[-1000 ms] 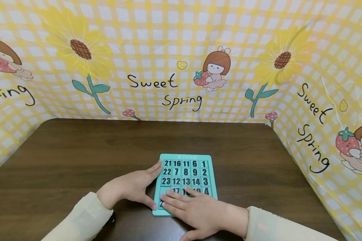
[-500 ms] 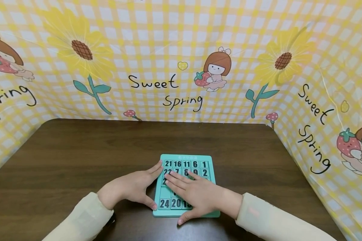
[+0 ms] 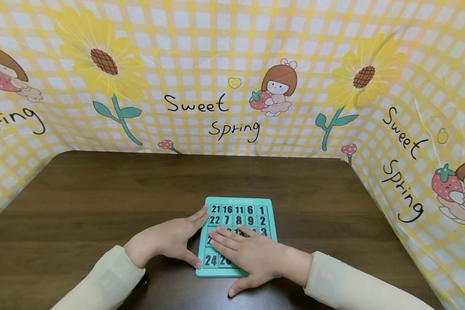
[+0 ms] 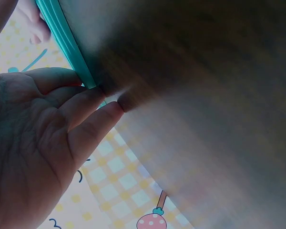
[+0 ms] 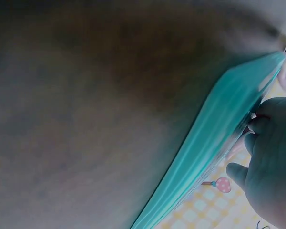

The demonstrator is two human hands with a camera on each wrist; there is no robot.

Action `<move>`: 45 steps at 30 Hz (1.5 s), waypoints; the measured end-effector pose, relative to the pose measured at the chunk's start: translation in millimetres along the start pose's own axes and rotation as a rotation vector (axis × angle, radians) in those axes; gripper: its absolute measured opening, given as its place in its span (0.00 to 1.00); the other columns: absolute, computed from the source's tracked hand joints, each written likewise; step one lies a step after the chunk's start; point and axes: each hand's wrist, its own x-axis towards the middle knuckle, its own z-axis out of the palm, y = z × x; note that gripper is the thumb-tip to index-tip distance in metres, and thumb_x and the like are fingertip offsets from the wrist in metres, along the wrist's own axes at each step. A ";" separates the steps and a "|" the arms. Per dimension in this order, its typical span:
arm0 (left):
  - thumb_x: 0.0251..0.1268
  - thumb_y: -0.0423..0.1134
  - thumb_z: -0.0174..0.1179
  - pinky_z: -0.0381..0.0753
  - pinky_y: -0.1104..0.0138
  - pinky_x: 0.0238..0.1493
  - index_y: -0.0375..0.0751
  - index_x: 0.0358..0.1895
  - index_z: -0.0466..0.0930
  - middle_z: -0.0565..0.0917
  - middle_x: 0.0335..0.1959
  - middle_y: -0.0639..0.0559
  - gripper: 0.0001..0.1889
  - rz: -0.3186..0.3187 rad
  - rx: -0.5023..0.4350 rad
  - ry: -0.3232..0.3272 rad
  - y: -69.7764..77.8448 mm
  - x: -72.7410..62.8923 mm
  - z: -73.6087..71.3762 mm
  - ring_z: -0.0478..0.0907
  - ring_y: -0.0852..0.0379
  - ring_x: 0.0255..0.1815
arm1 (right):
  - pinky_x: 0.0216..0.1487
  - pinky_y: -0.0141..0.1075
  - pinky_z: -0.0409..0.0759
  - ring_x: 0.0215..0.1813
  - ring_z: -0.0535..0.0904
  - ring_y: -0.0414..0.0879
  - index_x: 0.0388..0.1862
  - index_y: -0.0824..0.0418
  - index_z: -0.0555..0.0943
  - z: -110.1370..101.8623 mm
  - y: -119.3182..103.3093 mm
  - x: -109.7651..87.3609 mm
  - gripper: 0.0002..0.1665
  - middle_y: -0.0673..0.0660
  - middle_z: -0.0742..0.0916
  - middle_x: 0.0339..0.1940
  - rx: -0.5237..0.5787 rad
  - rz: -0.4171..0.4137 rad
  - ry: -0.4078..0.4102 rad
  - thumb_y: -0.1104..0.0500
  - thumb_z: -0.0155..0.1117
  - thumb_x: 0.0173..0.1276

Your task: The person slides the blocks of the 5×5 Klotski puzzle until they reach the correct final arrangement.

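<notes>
Brown tabletop (image 3: 112,189) bears a black-numbered turquoise puzzle (image 3: 238,216), left hand (image 3: 174,239) spread against it, right hand (image 3: 252,257) flat atop.

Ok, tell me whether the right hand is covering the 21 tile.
No, the head view shows the 21 tile uncovered in the far row of the board, with the right hand lower in the picture.

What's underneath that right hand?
Under the right hand is a turquoise number puzzle. Tile 24 shows beside the hand, and the tile next to it peeks out partly. Tiles beneath the palm are covered, so their numbers can't be read.
</notes>
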 end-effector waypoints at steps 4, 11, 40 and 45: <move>0.44 0.64 0.74 0.65 0.48 0.72 0.28 0.78 0.49 0.44 0.82 0.37 0.65 0.004 0.005 0.006 0.7 -1.5 -1.1 0.60 0.40 0.77 | 0.79 0.55 0.54 0.84 0.38 0.45 0.83 0.54 0.42 -3.3 -5.3 -3.2 0.60 0.50 0.45 0.85 -0.003 -0.029 -0.008 0.19 0.37 0.65; 0.44 0.63 0.75 0.63 0.50 0.74 0.30 0.78 0.48 0.43 0.82 0.39 0.65 -0.015 -0.009 0.002 1.5 -0.7 -1.9 0.58 0.43 0.78 | 0.78 0.59 0.54 0.84 0.38 0.47 0.83 0.56 0.42 -15.7 13.9 -0.8 0.59 0.52 0.46 0.85 0.084 0.028 0.040 0.23 0.45 0.67; 0.44 0.63 0.75 0.64 0.51 0.74 0.31 0.79 0.47 0.42 0.83 0.41 0.65 -0.024 -0.020 -0.004 0.8 1.2 -0.1 0.58 0.44 0.78 | 0.79 0.59 0.50 0.84 0.37 0.45 0.83 0.53 0.41 -8.3 22.4 15.8 0.59 0.48 0.44 0.84 0.142 0.104 -0.034 0.21 0.43 0.67; 0.44 0.63 0.75 0.63 0.50 0.74 0.31 0.78 0.47 0.42 0.83 0.41 0.65 -0.023 -0.026 -0.004 1.9 0.5 -0.9 0.57 0.44 0.78 | 0.79 0.58 0.52 0.84 0.38 0.45 0.83 0.54 0.43 -6.4 14.5 10.8 0.59 0.50 0.46 0.84 0.096 0.069 -0.020 0.20 0.41 0.66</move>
